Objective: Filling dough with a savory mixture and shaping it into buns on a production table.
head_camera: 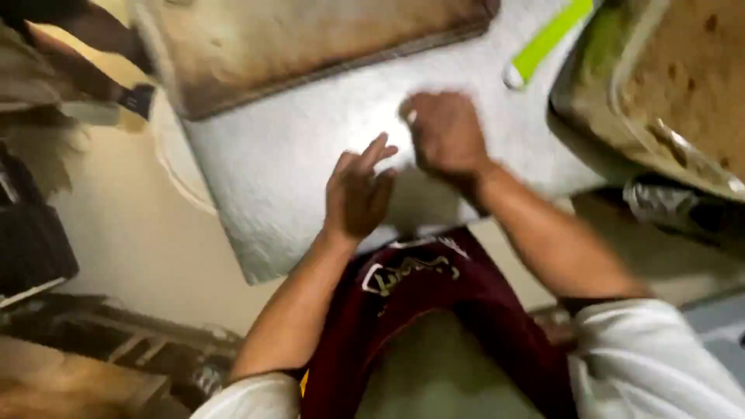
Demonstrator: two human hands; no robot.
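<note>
My 2 hands are together over the bare steel tabletop, and nothing lies under them yet that I can make out, so I judge the work here is only at its start or between pieces. My left hand is released, flat, fingers straight and pointing away from me, its edge toward the metal. My right hand is curled, knuckles up, and a small pale thing shows at its fingertips; the blur is too strong for me to tell whether I am grasping it or only closed on nothing. Just beyond my right hand lies a lime-green tool with a white end, untouched. A floured wooden board rests on the far edge of the tabletop, and to my right stands a metal tray holding something brown and baked-looking. The surface is brushed, grey and shiny. Below it I see a pale floor, dark clutter and shelving at my left, and my maroon apron.
</note>
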